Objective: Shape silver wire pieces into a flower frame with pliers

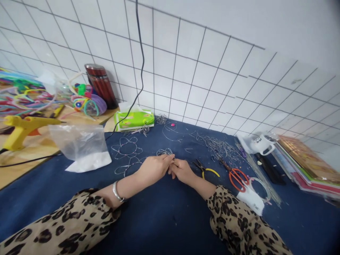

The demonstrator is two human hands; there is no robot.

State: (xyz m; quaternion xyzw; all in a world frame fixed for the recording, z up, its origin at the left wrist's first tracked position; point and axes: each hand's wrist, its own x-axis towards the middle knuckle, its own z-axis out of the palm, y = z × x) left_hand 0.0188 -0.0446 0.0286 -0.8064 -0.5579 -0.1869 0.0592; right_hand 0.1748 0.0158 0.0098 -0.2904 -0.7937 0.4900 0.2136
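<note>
My left hand [156,166] and my right hand [183,171] meet above the blue cloth with fingertips pressed together. Both are closed in a pinch around thin silver wire [164,151], whose small loops stick out just beyond the left fingers. The exact grip point is hidden by the fingers. Left of my hands lie flower-shaped wire loops [126,147] with tiny beads, the nearer one partly behind my left wrist. Close to my right hand rest pliers with yellow handles [211,171], and farther right are orange-handled scissors [238,179].
A plastic bag with white contents [89,161], a yellow glue gun [25,129] and a green tissue pack [135,119] are at left. Scattered wire pieces [219,146] lie behind my right hand. A white mug [264,145] and stacked packets [309,163] stand at right. A black cable [142,67] hangs down.
</note>
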